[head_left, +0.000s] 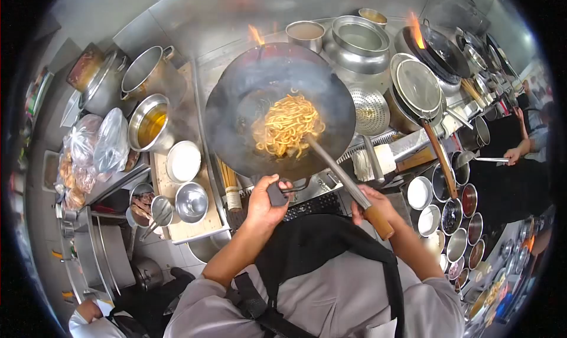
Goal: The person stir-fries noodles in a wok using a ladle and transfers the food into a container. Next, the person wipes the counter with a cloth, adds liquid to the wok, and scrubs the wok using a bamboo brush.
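Yellow-brown noodles [289, 125] lie in the middle of a large dark wok [230, 113], with steam around them. My left hand [266, 205] is closed around the wok's handle [276, 194], with a dark piece in its grip. My right hand [375, 205] grips a long-handled wok utensil [339, 170] with a metal shaft and a wooden end. Its far end reaches into the noodles, and its head is hidden there, so I cannot tell whether it is a ladle or a spatula. A flame shows behind the wok's far rim.
Left of the wok stand a pot of amber liquid [152, 125], a bowl of white stuff [183, 161] and a metal bowl [191, 202]. A perforated skimmer [369, 109] and wire strainer [418, 85] lie right. Several seasoning containers [456, 243] and a co-worker's hand [512, 156] are farther right.
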### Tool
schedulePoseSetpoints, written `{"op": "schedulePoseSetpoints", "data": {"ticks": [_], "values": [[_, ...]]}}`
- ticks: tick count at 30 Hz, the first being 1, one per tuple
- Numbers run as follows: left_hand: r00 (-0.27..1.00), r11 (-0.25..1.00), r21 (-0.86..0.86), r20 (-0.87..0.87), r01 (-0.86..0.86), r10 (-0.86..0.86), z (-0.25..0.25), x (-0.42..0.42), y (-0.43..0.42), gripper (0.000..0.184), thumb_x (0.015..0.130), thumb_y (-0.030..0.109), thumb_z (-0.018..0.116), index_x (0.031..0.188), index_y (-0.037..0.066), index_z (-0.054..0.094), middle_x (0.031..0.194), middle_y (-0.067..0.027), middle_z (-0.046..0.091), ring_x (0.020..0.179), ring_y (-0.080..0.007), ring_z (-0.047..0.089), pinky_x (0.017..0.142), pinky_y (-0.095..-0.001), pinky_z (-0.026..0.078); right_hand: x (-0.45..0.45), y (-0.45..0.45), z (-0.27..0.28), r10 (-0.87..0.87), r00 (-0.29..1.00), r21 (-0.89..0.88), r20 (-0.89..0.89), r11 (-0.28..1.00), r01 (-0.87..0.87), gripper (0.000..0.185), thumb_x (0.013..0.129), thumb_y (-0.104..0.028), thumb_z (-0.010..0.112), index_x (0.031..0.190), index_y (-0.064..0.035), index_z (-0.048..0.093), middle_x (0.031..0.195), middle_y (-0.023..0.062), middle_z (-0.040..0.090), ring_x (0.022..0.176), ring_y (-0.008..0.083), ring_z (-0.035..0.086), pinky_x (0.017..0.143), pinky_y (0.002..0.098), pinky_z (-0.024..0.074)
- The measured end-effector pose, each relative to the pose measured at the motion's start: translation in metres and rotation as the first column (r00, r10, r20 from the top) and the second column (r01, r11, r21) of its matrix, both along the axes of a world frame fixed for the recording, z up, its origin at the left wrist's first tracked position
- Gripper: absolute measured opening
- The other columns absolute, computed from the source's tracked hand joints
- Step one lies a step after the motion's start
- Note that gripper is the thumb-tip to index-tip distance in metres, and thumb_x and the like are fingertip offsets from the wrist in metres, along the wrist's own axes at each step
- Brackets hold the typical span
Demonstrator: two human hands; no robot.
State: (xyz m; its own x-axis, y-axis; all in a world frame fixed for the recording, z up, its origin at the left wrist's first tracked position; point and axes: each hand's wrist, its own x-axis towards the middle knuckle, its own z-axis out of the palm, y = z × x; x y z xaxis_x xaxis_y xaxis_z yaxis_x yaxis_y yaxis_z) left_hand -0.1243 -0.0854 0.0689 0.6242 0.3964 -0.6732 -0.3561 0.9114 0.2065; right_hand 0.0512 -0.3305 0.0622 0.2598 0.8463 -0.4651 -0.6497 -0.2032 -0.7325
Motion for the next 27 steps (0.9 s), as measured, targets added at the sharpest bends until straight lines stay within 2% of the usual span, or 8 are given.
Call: {"op": "schedulePoseSetpoints", "data": {"ticks": [5,7,9,11,17,21,23,27], "values": [[0.999,0.998,0.053,-0.049,0.015,-0.012,-0.011,-0.002,0.001,0.019,0.078,0.008,0.062,0.093,0.003,0.051,0.077,-0.0102,0.056,0.066,-0.0176,0.056,0.068,-0.0299,0.052,0.07,-0.046,-0.25,0.584,-0.143,-0.531,0.799,0.797,0.289,0.03,0.089,-0.027,0.049,0.112,-0.0079,0.055,0.096,0.0232,0.065,0.097,0.0422,0.062,0.09,0.061,0.0407],[0.993,0.998,0.038,-0.105,-0.05,0.054,0.001,0.006,-0.006,0.025,0.077,0.009,0.061,0.099,0.0,0.051,0.079,-0.011,0.056,0.065,-0.0163,0.057,0.066,-0.0271,0.053,0.1,-0.041,-0.263,0.819,0.154,-0.831,0.553,0.556,0.026,0.04,0.092,-0.032,0.042,0.122,-0.0096,0.053,0.117,0.0222,0.061,0.117,0.0431,0.052,0.105,0.0651,0.0209],[0.993,1.0,0.019,-0.118,-0.014,0.016,0.002,0.011,-0.007,0.027,0.077,0.008,0.061,0.101,0.0,0.052,0.082,-0.0114,0.057,0.065,-0.0176,0.057,0.063,-0.0252,0.053,0.124,-0.061,-0.327,0.935,-0.127,-0.942,0.332,0.335,0.003,0.061,0.093,-0.043,0.035,0.147,-0.0144,0.033,0.148,0.0177,0.037,0.143,0.039,0.016,0.109,0.0667,0.0056],[0.966,0.988,0.137,-0.239,-0.065,0.097,0.005,0.018,-0.015,0.035,0.077,0.008,0.061,0.108,-0.003,0.051,0.09,-0.0168,0.057,0.067,-0.0196,0.056,0.056,-0.0205,0.052,0.126,-0.059,-0.324,0.787,0.071,-0.789,0.612,0.603,0.117,0.065,0.091,-0.045,0.039,0.148,-0.0152,0.029,0.154,0.0153,0.025,0.144,0.0381,0.006,0.107,0.0695,0.0047],[0.979,0.998,0.012,-0.191,-0.068,0.069,-0.012,0.016,-0.015,0.023,0.08,0.011,0.061,0.098,0.0,0.052,0.081,-0.0128,0.058,0.064,-0.0188,0.058,0.069,-0.0326,0.053,0.145,-0.052,-0.34,0.853,-0.016,-0.849,0.521,0.521,0.093,0.068,0.09,-0.043,0.043,0.15,-0.0183,0.022,0.158,0.0105,0.01,0.145,0.0345,0.006,0.104,0.0729,0.0053],[0.997,1.0,-0.001,-0.079,0.02,-0.02,-0.017,0.01,-0.008,0.04,0.082,0.008,0.059,0.117,-0.007,0.045,0.108,-0.0254,0.056,0.086,-0.0342,0.063,0.062,-0.029,0.059,0.1,-0.07,-0.312,0.715,-0.04,-0.707,0.698,0.697,0.119,0.044,0.089,-0.031,0.055,0.129,-0.0138,0.056,0.125,0.0152,0.059,0.119,0.0356,0.051,0.096,0.0638,0.0341],[0.995,0.999,0.044,-0.098,0.022,-0.018,-0.009,0.016,-0.013,0.045,0.084,0.006,0.056,0.124,-0.007,0.04,0.117,-0.0293,0.051,0.1,-0.0459,0.057,0.059,-0.0254,0.06,0.075,-0.062,-0.203,0.309,0.603,-0.342,0.735,0.938,-0.064,0.035,0.093,-0.03,0.055,0.116,-0.006,0.063,0.1,0.012,0.067,0.094,0.0294,0.064,0.084,0.0431,0.0483],[0.994,0.994,0.065,-0.06,0.09,-0.086,-0.014,0.009,-0.013,0.054,0.085,0.012,0.06,0.133,-0.001,0.038,0.122,-0.0306,0.049,0.101,-0.0398,0.057,0.06,-0.0236,0.057,0.051,-0.049,-0.057,-0.013,0.893,0.021,0.45,1.0,0.004,0.048,0.097,-0.041,0.048,0.124,-0.0021,0.055,0.098,0.0137,0.066,0.087,0.0213,0.064,0.078,0.0315,0.0504]]}}
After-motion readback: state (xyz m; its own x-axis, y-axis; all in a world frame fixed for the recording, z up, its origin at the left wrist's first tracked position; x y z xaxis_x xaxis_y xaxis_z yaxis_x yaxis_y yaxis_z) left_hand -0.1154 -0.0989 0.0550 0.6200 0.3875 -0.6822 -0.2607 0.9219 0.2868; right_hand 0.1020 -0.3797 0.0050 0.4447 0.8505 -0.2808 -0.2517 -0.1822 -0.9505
